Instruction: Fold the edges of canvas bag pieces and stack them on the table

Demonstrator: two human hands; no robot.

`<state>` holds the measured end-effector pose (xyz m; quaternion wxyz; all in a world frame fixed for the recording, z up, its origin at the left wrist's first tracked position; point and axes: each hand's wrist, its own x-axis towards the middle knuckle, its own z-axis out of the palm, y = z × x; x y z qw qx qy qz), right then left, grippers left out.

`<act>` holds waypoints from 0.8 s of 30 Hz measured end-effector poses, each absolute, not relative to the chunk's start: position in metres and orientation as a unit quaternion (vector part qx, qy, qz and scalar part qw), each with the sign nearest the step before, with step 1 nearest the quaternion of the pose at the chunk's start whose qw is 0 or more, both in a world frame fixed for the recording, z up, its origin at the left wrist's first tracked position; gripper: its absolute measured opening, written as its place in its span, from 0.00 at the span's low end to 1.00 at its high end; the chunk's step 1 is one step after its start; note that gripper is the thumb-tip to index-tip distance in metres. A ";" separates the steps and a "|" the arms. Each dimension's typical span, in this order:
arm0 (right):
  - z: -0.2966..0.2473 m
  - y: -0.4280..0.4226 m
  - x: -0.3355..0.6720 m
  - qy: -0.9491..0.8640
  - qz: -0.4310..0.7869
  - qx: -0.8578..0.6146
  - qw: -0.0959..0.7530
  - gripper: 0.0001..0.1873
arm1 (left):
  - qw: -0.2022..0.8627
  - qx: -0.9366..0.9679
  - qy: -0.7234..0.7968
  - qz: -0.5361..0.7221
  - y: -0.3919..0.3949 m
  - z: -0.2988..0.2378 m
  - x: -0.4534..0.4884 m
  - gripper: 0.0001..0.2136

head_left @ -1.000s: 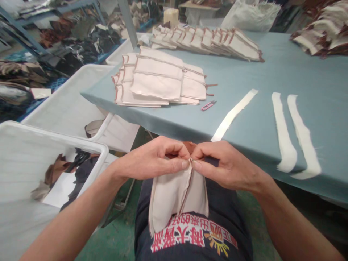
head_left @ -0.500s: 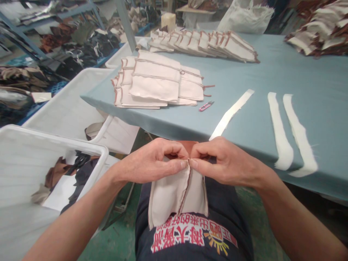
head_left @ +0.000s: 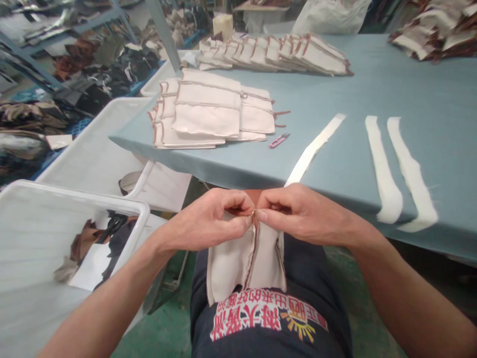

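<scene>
My left hand point(head_left: 206, 221) and my right hand point(head_left: 298, 214) meet in front of my chest, below the table's near edge. Both pinch the top edge of a cream cloth pouch point(head_left: 244, 261) with brown trim, thumbs and forefingers nearly touching. The pouch hangs down over my dark shirt, folded along a middle seam. A small metal bit shows between the fingertips; I cannot make out what it is.
On the blue-grey table point(head_left: 372, 89) lie a stack of finished cream pouches point(head_left: 208, 112), a longer row of them point(head_left: 276, 52) farther back, pink thread snips point(head_left: 278, 140) and three white cloth strips point(head_left: 387, 169). White plastic bins point(head_left: 44, 219) with fabric scraps stand at my left.
Both hands keep the same pinch on the pouch and have shifted slightly upward toward the table edge; the view has tilted a little.
</scene>
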<state>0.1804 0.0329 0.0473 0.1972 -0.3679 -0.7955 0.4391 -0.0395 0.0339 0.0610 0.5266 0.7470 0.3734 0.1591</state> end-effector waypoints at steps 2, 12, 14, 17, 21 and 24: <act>0.045 0.032 0.179 -0.789 0.447 -0.370 0.202 0.13 | 0.529 0.744 0.378 0.157 0.034 0.061 -0.040 0.05; 0.035 0.033 0.181 -0.782 0.453 -0.364 0.223 0.14 | 0.537 0.735 0.394 0.128 0.036 0.057 -0.042 0.14; 0.033 0.035 0.181 -0.778 0.462 -0.360 0.226 0.14 | 0.541 0.734 0.395 0.116 0.037 0.057 -0.041 0.13; 0.033 0.034 0.180 -0.781 0.459 -0.357 0.227 0.14 | 0.525 0.734 0.415 0.111 0.037 0.061 -0.037 0.09; 0.038 0.030 0.177 -0.783 0.436 -0.381 0.228 0.11 | 0.497 0.739 0.435 0.134 0.035 0.067 -0.031 0.05; 0.042 0.026 0.174 -0.794 0.394 -0.403 0.227 0.09 | 0.481 0.750 0.432 0.139 0.034 0.071 -0.029 0.06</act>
